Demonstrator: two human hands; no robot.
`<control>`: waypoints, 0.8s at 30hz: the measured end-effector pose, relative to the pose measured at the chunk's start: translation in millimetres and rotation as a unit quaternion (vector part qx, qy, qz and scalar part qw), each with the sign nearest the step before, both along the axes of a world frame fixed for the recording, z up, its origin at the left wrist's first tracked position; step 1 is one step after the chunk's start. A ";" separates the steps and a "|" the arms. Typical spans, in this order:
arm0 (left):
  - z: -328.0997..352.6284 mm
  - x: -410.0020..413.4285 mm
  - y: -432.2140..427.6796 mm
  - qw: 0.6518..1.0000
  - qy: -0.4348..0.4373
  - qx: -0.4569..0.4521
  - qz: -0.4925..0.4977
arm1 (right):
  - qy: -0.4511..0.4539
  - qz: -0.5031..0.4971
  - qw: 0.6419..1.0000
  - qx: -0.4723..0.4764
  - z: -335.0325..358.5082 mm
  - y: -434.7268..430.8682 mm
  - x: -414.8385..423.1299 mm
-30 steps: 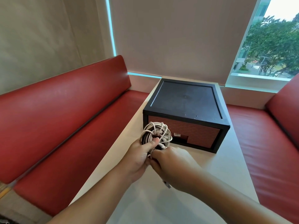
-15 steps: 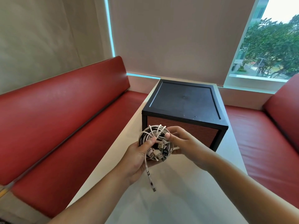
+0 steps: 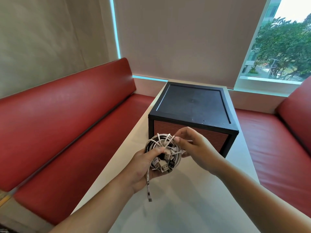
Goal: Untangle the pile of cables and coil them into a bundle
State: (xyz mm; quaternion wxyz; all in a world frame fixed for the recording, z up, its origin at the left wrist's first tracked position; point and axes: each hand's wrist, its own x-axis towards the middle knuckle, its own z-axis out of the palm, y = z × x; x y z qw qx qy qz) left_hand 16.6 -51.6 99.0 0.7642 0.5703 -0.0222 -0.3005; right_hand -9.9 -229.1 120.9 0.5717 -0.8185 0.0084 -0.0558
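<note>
A round coil of white and black cables (image 3: 164,151) with several USB plugs showing in its middle is held above the white table (image 3: 193,199). My left hand (image 3: 143,167) grips the coil from below and the left, thumb across its front. One loose white cable end (image 3: 148,187) hangs down past my left palm. My right hand (image 3: 193,147) pinches a white strand at the coil's upper right edge between thumb and fingertips.
A black-framed box (image 3: 193,105) with red brick-patterned sides stands on the table just behind the coil. Red padded benches (image 3: 67,118) run along the left and the right. A window with a lowered blind is behind.
The coil has turned to show its plugs. My right hand rose from below the coil to its upper right edge and pinches a strand there. A loose cable end now hangs down.
</note>
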 end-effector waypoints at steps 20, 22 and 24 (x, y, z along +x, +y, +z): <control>10.9 -5.3 -2.8 0.998 -0.026 0.003 -0.053 | 0.032 0.207 0.971 0.111 20.5 -30.1 -1.3; 11.8 -5.0 -3.6 0.998 -0.028 0.006 -0.056 | 0.033 0.194 0.973 0.118 18.8 -27.7 -1.3; 10.4 -3.5 -3.6 0.998 -0.027 0.011 -0.052 | 0.028 0.169 0.978 0.118 16.8 -25.0 -1.3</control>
